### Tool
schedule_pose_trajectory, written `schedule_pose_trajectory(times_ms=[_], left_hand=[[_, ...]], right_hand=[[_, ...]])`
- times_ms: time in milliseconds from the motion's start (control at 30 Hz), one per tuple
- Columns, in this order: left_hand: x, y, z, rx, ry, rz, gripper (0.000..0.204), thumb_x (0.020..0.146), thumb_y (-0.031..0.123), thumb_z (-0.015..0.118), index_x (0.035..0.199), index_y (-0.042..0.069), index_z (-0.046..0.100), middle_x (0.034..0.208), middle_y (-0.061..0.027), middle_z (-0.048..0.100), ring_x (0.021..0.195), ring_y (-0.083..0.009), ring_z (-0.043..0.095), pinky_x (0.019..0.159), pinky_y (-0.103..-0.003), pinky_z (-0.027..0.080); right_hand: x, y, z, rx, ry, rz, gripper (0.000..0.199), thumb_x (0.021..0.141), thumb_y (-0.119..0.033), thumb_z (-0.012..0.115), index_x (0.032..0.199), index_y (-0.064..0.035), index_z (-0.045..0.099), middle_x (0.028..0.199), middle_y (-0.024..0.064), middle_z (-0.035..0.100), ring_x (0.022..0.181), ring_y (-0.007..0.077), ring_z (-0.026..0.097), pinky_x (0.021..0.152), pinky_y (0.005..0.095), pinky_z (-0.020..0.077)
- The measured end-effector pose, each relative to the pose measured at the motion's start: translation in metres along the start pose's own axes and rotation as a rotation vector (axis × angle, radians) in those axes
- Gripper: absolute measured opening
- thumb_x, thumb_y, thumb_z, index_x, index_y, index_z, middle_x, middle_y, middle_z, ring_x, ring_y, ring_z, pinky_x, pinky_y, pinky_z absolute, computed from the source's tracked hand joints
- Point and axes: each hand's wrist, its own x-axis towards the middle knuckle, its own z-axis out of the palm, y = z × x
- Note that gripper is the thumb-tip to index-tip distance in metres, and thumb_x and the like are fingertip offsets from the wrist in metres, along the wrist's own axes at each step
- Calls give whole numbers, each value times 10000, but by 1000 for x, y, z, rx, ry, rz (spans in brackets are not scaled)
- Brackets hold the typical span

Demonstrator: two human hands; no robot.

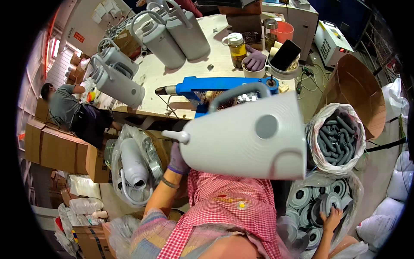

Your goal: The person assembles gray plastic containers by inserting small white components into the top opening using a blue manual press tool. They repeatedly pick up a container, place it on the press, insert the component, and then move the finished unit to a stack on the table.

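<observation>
The jug (pixel 233 149) lies on its side in front of the apron (pixel 224 216), its spout (pixel 174 136) pointing left and its handle (pixel 241 91) uppermost, in front of the near edge of the surface (pixel 153 82). The gloved left hand (pixel 177 160) is at the spout end — its fingers pass behind the jug, so I cannot tell how far they close. The bare right hand (pixel 331 219), well apart from the jug, is clamped on the edge of a grey disc (pixel 326 204) among more discs in a clear bag (pixel 356 184). Just beyond, a white sack (pixel 318 160) holds dark grey tubes (pixel 334 144). A blue tool (pixel 200 84) lies on the surface behind the jug, with a jar (pixel 237 52), a glove (pixel 255 60) and a phone (pixel 285 55) near its right end — more grey jugs (pixel 166 46) are farther left. Beyond the surface's left side, a co-worker (pixel 69 108) bends forward.
</observation>
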Motion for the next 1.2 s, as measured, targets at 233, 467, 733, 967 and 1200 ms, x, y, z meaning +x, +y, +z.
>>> schedule_pose_trajectory(times_ms=[233,467,733,967,1200], left_hand=[[-26,26,-35,-16,-20,116,446,1034,371,371,1321,63,518,1201,-103,630,1060,-244,633,931,-402,522],[-45,29,-48,64,-82,210,423,1039,357,404,1303,49,522,1163,-93,634,1033,-222,627,896,-390,530],[-61,53,-112,977,-264,186,481,1040,401,379,1362,59,482,1303,-117,584,1196,-270,564,1014,-396,462],[-81,78,-87,-34,-193,25,562,1039,480,313,1437,99,426,1407,-113,517,1283,-269,499,1088,-407,388],[-85,85,-90,715,-196,110,448,1025,325,409,1384,62,460,1332,-107,562,1239,-239,529,1046,-343,427]], right_hand=[[44,-64,-61,814,327,397,498,1006,-420,530,1140,58,553,1078,158,568,979,283,549,904,402,432],[134,-321,-125,1271,71,-720,671,752,-417,772,1216,-22,489,1368,300,476,1314,395,425,1119,504,248],[125,-414,-206,1236,28,-1011,811,585,-515,917,1109,-35,526,1295,378,533,1280,484,499,1149,595,202],[147,-436,-194,1368,63,-963,744,612,-342,921,1115,-31,470,1350,395,480,1334,439,459,1172,551,175],[143,-454,-204,1344,94,-1186,777,569,-397,933,1082,-32,478,1326,382,510,1299,474,487,1147,574,217]])
